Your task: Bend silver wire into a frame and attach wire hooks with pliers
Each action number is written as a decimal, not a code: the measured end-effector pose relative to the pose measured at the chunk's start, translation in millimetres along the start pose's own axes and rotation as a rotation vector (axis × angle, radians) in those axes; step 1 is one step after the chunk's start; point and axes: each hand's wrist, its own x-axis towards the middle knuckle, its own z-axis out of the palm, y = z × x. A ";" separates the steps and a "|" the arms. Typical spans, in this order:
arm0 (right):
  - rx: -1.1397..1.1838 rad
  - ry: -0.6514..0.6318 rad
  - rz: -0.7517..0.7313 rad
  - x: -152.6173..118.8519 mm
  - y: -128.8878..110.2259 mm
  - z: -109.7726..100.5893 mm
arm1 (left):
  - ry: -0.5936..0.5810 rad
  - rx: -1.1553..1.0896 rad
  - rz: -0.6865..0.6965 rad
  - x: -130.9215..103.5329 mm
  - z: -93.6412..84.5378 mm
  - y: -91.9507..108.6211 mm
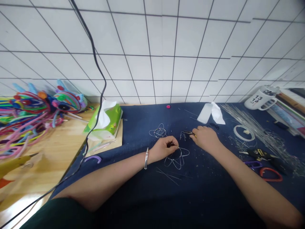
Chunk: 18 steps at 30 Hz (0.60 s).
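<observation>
My left hand [166,148], with a silver bangle at the wrist, pinches the upper left edge of a wire ring with petal-like loops [176,160]. To the right, my right hand [205,137] is closed round small pliers [189,132], whose dark jaws point left. Several short bent wires [183,136] lie at the jaws; whether the jaws grip one is too small to tell. Just behind my left hand sits a second looped wire piece [159,131]. Loose straight wires [169,175] rest on the dark blue cloth nearer me.
A green tissue pack [108,117], a purple curved piece [93,158] and a black cable [102,92] are on the left. On the right are a wire bundle [247,119], a wire coil [243,133], red-handled scissors [271,174] and a white mug [258,100].
</observation>
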 end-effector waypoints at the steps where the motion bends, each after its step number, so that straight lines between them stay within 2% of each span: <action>1: -0.015 0.020 -0.013 -0.6 -2.0 -0.7 | 0.003 0.004 0.000 -0.1 0.0 0.1; 6: -0.055 0.072 -0.012 -7.2 -10.5 -0.4 | 0.019 0.023 -0.003 0.4 0.7 0.4; 13: -0.093 0.156 0.026 -16.8 -6.3 -8.1 | 0.009 0.001 -0.007 0.6 -0.1 -1.2; 18: -0.106 0.193 -0.047 -24.1 -5.6 -18.1 | -0.011 -0.014 -0.017 1.4 -1.1 0.0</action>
